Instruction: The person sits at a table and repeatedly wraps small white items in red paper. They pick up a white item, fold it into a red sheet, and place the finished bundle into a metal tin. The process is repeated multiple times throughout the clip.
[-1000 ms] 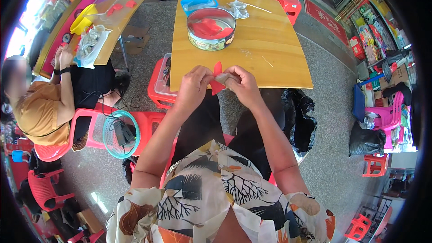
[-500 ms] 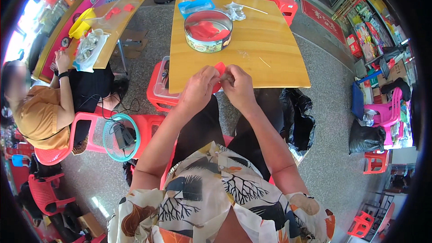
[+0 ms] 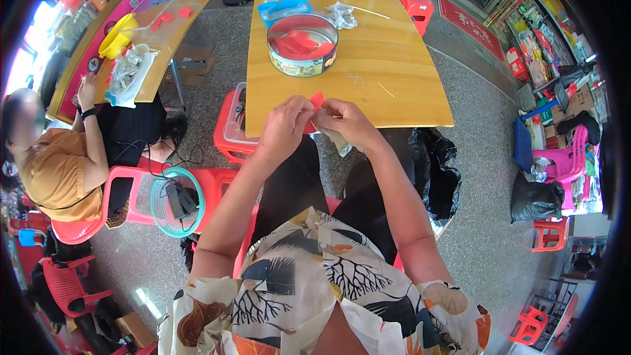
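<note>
As its near edge runs under the grip, one wooden table [image 3: 401, 52] fills the space ahead. Beyond the grip, slightly left, stands one round metal tin [image 3: 303, 68] with red pieces [image 3: 296, 45], too overlapped to count. Farther past the grip are one blue plastic tray [image 3: 281, 12] and, right of it, one crumpled clear bag [image 3: 343, 17].

The left hand [image 3: 284, 128] has thumb and fingers pinched on one thin red piece [image 3: 317, 100], which sits between the two hands. The right hand [image 3: 350, 123] is closed beside it, one pale limp scrap [image 3: 340, 144] hanging below. An uneven pull could crease or tear the seemingly soft piece; loosened fingers might drop the scrap lapward. Right of the grip and beyond lie two sticks: one long white stick [image 3: 371, 11], one short thin stick [image 3: 386, 90].
</note>
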Tool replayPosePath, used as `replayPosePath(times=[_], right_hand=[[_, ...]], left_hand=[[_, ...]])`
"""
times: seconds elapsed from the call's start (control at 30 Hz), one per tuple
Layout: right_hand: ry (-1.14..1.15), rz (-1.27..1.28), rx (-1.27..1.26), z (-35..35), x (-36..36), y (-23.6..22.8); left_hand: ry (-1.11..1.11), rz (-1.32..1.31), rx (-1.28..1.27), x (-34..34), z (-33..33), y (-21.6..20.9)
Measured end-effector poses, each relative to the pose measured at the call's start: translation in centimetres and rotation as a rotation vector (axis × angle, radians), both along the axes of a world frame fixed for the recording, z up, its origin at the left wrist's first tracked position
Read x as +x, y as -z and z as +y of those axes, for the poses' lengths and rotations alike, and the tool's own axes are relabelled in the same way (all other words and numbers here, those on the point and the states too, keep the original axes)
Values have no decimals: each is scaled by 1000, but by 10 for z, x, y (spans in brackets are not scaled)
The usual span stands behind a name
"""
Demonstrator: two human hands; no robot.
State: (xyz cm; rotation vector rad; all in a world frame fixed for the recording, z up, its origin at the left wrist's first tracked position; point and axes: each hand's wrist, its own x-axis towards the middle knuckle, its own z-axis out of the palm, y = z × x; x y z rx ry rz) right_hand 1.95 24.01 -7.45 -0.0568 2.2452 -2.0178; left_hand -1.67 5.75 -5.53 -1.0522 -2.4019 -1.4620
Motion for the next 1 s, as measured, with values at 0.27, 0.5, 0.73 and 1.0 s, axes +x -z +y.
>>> replayPosePath(times=[0.27, 0.5, 0.73, 1.0], right_hand=[[144, -3, -220, -14, 3, 11], [181, 23, -189, -20, 5, 14], [179, -17, -345, -18, 8, 10], [74, -217, -630, -17, 12, 17]], left_hand=[[-131, -183, 71, 2, -2, 21], [-133, -104, 52, 7, 0, 15], [-164, -10, 36, 12, -5, 18], [-141, -87, 128, 18, -3, 25]])
